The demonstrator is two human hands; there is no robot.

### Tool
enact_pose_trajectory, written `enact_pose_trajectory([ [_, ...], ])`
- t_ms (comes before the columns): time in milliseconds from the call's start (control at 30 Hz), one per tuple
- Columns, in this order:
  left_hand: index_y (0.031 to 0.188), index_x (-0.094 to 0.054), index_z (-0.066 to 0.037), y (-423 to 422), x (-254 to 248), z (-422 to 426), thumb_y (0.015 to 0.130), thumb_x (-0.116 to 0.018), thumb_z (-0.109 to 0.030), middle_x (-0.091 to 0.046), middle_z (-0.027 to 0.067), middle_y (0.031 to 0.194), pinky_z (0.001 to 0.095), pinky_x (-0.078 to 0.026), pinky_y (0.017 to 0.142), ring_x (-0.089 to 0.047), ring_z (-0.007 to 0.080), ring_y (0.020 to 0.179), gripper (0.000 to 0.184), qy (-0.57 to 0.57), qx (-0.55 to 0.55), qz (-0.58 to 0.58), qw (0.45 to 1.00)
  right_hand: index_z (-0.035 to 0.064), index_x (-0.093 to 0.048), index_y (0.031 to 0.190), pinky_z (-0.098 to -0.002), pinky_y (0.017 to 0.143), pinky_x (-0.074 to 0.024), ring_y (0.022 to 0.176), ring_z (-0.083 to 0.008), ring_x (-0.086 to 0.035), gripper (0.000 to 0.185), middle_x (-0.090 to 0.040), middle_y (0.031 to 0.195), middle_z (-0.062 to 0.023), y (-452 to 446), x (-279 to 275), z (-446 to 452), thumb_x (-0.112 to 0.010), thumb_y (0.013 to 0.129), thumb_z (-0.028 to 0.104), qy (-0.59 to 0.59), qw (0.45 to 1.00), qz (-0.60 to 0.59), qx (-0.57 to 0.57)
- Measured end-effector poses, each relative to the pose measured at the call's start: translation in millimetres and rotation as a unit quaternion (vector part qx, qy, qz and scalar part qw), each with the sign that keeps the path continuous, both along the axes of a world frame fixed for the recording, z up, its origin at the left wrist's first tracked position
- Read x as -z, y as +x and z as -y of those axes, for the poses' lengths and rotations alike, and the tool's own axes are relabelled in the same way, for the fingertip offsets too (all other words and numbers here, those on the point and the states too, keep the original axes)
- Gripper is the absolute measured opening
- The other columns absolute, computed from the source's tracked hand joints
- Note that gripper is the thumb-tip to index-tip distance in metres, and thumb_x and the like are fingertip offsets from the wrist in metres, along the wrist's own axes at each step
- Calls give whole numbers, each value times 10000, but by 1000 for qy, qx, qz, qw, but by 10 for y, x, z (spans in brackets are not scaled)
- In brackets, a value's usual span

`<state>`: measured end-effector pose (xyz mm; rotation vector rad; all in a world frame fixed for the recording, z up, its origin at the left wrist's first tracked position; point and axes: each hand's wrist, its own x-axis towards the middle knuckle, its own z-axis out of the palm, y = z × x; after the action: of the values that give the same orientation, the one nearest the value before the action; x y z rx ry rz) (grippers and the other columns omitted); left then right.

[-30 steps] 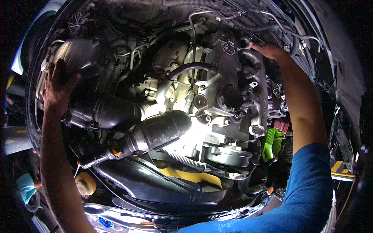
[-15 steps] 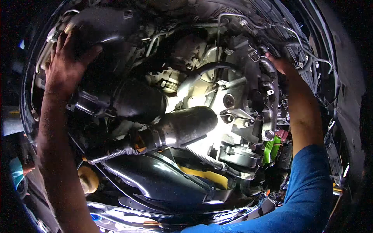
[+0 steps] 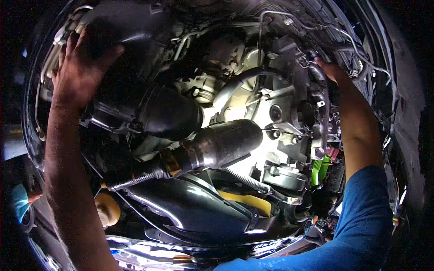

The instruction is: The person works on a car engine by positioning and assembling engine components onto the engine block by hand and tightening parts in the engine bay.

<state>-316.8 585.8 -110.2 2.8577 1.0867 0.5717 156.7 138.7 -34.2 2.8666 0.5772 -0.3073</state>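
Observation:
My left hand (image 3: 81,74) rests at the upper left of the engine bay, fingers spread, thumb pointing right. It lies against the edge of a large dark plastic housing (image 3: 122,22), close to a thin metal pipe. At the upper right, my right hand (image 3: 331,70) reaches down beside a metal rail (image 3: 320,95) on the engine's side. Its fingertips are hidden among pipes and shadow, so what they touch does not show. Between my arms a black work lamp (image 3: 226,140) lies slantwise, its bright light falling on the engine block (image 3: 280,101).
A curved black hose (image 3: 246,74) arches over the engine. Below the lamp lie a glossy black duct (image 3: 194,203), a yellow strip (image 3: 246,201) and a ribbed hose (image 3: 246,180). A bright green piece (image 3: 320,169) sits at right. A yellowish round cap (image 3: 107,210) is at lower left.
The engine and lamp appear slightly further right and lower in the view, as the camera has shifted. My left hand stays on the housing; my right hand remains by the rail.

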Motion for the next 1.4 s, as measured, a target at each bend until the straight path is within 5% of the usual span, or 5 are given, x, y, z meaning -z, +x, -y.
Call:
enact_pose_trajectory([
  [833,1481,-319,-175,0,-3,18,730,-607,-729,-302,198,1518,624,-214,1106,-260,426,1403,977,27,2,-5,1000,13,-393,1418,-410,1114,-289,1365,-330,-351,912,-400,1456,-207,34,142,-119,-416,857,732,-40,998,15,36],
  [867,1464,-374,-241,-5,-32,66,805,-595,-657,-252,148,1552,508,-248,1142,-207,368,1435,810,23,-35,-38,998,11,-393,1417,-406,1111,-293,1360,-327,-356,899,-404,1452,-206,59,151,-101,-420,864,720,-42,998,17,36],
  [967,1463,-373,-264,46,-143,189,805,-598,-652,-258,139,1552,513,-247,1140,-208,374,1434,796,13,-87,-45,995,7,-392,1415,-397,1104,-303,1346,-318,-372,860,-416,1441,-204,156,192,-52,-431,887,684,-49,998,21,37],
  [1000,1490,-297,-181,23,-41,86,736,-584,-747,-280,200,1526,654,-187,1102,-234,429,1412,986,18,-44,-17,999,5,-392,1414,-394,1101,-307,1342,-315,-377,847,-420,1437,-203,204,199,-61,-434,894,673,-51,998,20,35],
  [1400,1500,-281,-205,13,-98,68,723,-598,-748,-254,192,1543,625,-152,1122,-204,393,1434,1000,-28,-32,-20,999,-5,-453,1369,-425,1089,-337,1326,-361,-413,768,-443,1417,-228,186,145,-133,-431,915,614,-132,988,28,72],
])
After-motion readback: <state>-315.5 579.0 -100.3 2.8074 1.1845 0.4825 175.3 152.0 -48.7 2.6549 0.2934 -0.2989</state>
